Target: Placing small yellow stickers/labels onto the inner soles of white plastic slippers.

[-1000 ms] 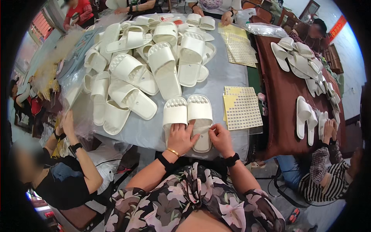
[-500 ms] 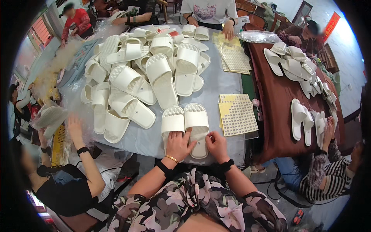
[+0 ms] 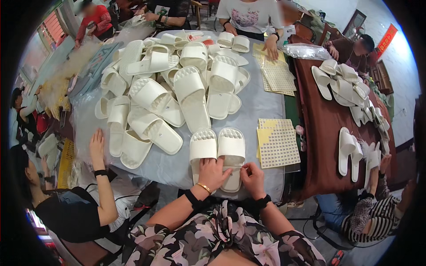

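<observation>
Two white slippers stand side by side at the table's near edge, toes pointing away from me. My left hand grips the left slipper, its fingers at the strap's near edge and its thumb reaching over the right slipper. A small printed mark shows on the right slipper's insole. My right hand is pinched at that slipper's right edge; whatever its fingertips hold is too small to make out. Right of the pair lie yellow-backed sticker sheets. Beyond the pair rises a large heap of white slippers.
More sticker sheets lie at the far right, under a person's hand. A brown-covered table on the right bears several slippers. At the left, a co-worker's hand rests on clear plastic film.
The view has shifted slightly, so the table sits lower and further right. My hands stay at the pair. The left co-worker's raised hand has come down onto the film.
</observation>
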A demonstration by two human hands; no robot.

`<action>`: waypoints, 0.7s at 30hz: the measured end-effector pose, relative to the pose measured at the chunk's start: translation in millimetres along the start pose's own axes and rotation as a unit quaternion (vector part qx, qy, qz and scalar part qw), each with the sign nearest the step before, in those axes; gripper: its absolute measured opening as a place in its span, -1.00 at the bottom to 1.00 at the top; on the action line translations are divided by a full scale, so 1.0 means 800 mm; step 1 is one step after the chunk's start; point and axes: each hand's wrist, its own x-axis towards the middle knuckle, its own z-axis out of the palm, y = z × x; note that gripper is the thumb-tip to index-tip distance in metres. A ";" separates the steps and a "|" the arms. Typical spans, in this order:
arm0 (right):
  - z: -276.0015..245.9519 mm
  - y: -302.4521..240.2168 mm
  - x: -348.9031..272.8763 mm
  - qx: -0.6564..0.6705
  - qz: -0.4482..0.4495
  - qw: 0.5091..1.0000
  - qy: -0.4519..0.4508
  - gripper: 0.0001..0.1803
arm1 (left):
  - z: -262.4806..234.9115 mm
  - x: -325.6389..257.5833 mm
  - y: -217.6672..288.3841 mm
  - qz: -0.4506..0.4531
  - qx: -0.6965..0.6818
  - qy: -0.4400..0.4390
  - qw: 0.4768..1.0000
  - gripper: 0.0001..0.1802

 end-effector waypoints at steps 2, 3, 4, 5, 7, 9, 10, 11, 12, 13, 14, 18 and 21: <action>0.000 -0.001 -0.001 0.010 -0.002 1.000 0.001 -0.90 | 0.001 -0.002 0.002 -0.010 0.005 -0.010 1.000 -0.42; 0.000 -0.001 -0.002 0.020 0.001 1.000 0.006 -0.90 | 0.000 -0.006 0.005 -0.014 -0.010 -0.010 1.000 -0.42; 0.000 0.000 -0.004 0.022 -0.006 1.000 0.002 -0.90 | -0.002 -0.011 0.006 -0.018 -0.024 -0.011 0.999 -0.41; -0.001 0.002 -0.005 0.024 -0.004 1.000 0.003 -0.91 | -0.005 -0.016 0.005 -0.009 -0.037 -0.001 0.999 -0.41; -0.004 -0.002 -0.006 0.031 -0.004 1.000 0.002 -0.92 | -0.017 -0.027 0.004 0.007 -0.023 0.018 1.000 -0.41; -0.002 0.004 -0.009 0.051 -0.005 0.999 0.010 -0.93 | -0.034 -0.032 0.004 0.020 -0.022 0.015 0.999 -0.38; 0.000 0.004 -0.009 0.070 -0.001 0.997 0.021 -0.94 | -0.042 -0.032 0.001 0.013 -0.017 0.021 1.000 -0.38; -0.002 0.003 -0.008 0.054 0.007 0.998 0.009 -0.95 | -0.051 -0.031 -0.003 0.038 -0.011 0.040 0.998 -0.41; 0.001 0.003 -0.007 0.058 0.001 0.998 0.002 -0.95 | -0.061 -0.029 -0.006 0.064 -0.004 0.058 0.996 -0.45; 0.001 0.004 -0.005 0.055 0.007 0.998 0.002 -0.95 | -0.080 -0.021 -0.005 0.057 0.004 0.063 0.996 -0.46; -0.001 0.004 -0.005 0.052 0.010 0.999 0.010 -0.95 | -0.094 -0.010 -0.010 0.061 0.006 0.071 0.996 -0.46; -0.004 0.011 -0.001 0.068 0.006 0.998 0.017 -0.93 | -0.171 0.060 -0.055 0.088 0.011 0.136 0.987 -0.50; 0.006 0.000 0.001 0.068 -0.019 0.997 0.008 -0.93 | -0.268 0.145 -0.138 0.053 0.057 0.167 0.983 -0.55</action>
